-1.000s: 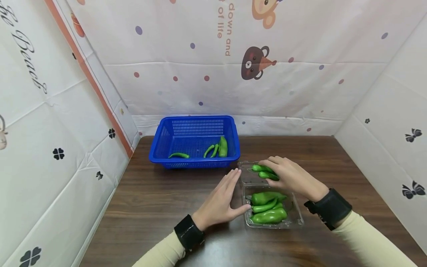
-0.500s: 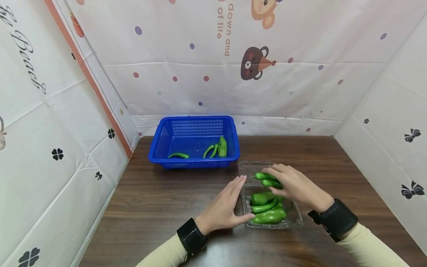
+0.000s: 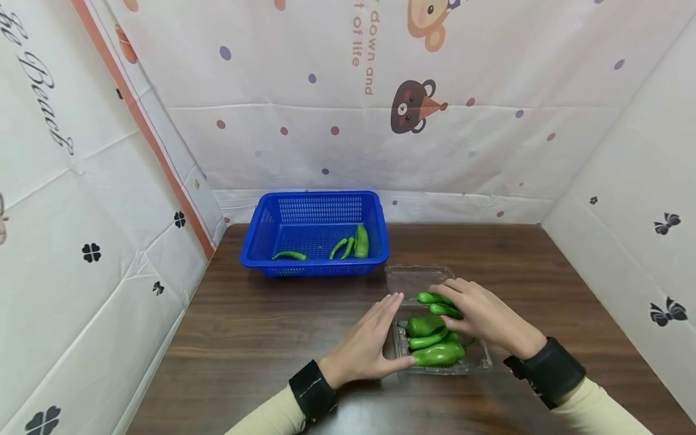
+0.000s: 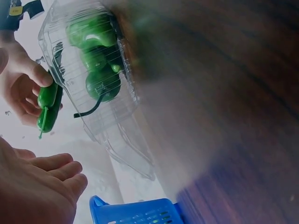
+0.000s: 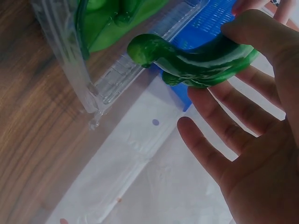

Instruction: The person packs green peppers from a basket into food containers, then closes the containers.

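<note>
Packing seems underway: the right hand [image 3: 481, 311] pinches two peppers [image 3: 444, 310] above the clear box [image 3: 414, 279], in from the desk [image 3: 255, 338]'s back edge, left hand [image 3: 359, 350] spread, empty alongside, calling for gentle lowering.

i see the person's left forearm [image 3: 272, 417] and right forearm [image 3: 600, 408] slanting forward and inward, both in pale sleeves, a black band round each wrist. the left hand [image 3: 363, 341] lies with its fingers straight and side by side, thumb stretched well away from them. near it but apart, the right hand [image 3: 475, 311] is bent into a pinch, thumb against fingers, the little finger standing free.
</note>
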Tool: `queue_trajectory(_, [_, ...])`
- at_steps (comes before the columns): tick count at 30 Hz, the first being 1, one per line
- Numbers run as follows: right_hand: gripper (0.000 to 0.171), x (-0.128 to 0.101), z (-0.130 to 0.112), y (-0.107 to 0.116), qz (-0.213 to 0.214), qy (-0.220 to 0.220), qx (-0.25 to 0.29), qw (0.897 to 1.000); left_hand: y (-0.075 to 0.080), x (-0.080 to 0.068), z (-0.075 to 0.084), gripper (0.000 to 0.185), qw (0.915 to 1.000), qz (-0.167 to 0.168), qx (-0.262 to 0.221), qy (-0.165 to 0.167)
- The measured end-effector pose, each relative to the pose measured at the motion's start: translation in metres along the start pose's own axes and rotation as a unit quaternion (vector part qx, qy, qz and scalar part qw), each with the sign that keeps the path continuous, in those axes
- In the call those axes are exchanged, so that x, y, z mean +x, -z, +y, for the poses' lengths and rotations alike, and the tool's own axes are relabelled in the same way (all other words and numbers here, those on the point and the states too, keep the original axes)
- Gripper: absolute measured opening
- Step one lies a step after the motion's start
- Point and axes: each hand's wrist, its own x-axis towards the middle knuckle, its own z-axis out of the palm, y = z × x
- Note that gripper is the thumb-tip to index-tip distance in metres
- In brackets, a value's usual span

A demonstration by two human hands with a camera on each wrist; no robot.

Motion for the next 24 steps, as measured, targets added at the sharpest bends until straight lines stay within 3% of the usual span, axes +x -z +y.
queue_trajectory(8, [0.060,-0.003,-0.003,-0.006,-0.013,-0.020,0.006,1.000,-0.005,-0.002,-0.001,0.110,0.9997,0.007,0.020,-0.011])
queue_trajectory(17, [0.057,-0.004,-0.004,-0.015,-0.003,0.003,0.001,1.000,-0.007,-0.004,-0.002,0.111,0.9998,0.003,0.017,-0.004])
queue_trajectory(24, [0.054,-0.004,-0.007,-0.020,-0.027,0.003,0.008,1.000,-0.008,-0.005,-0.003,0.111,0.9996,0.004,0.024,-0.014])
